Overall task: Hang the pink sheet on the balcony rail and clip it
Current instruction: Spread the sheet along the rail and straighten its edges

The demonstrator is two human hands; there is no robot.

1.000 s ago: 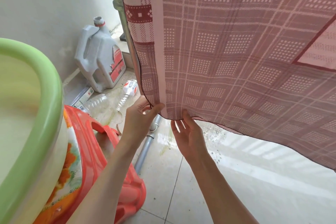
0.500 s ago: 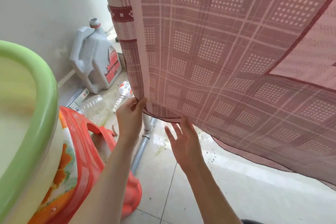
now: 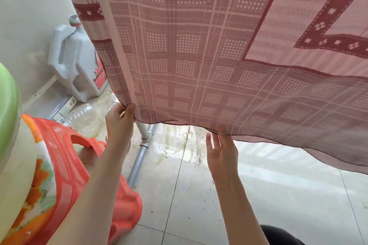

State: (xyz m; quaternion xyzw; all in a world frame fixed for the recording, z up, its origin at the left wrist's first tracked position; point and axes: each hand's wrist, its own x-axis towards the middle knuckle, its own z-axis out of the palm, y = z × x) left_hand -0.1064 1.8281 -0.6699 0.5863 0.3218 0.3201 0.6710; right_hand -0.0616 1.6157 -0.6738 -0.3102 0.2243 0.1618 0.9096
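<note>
The pink checked sheet (image 3: 199,55) hangs down from above and fills the upper part of the view, with a dark red patterned band at the right. My left hand (image 3: 119,123) pinches the sheet's lower left corner between thumb and fingers. My right hand (image 3: 222,149) is farther right, fingers spread and pointing up, with the fingertips touching the bottom hem from below. The balcony rail is hidden behind the sheet; no clip is in view.
A green-rimmed basin (image 3: 8,109) sits on a red plastic stool (image 3: 79,165) at the left. A white jug (image 3: 75,61) and clear plastic bottles (image 3: 83,113) stand by the wall. A grey pipe (image 3: 139,157) runs along the tiled floor (image 3: 258,195).
My right hand has slid to the right along the bottom hem, away from my left hand. The sheet's lower edge is spread wider.
</note>
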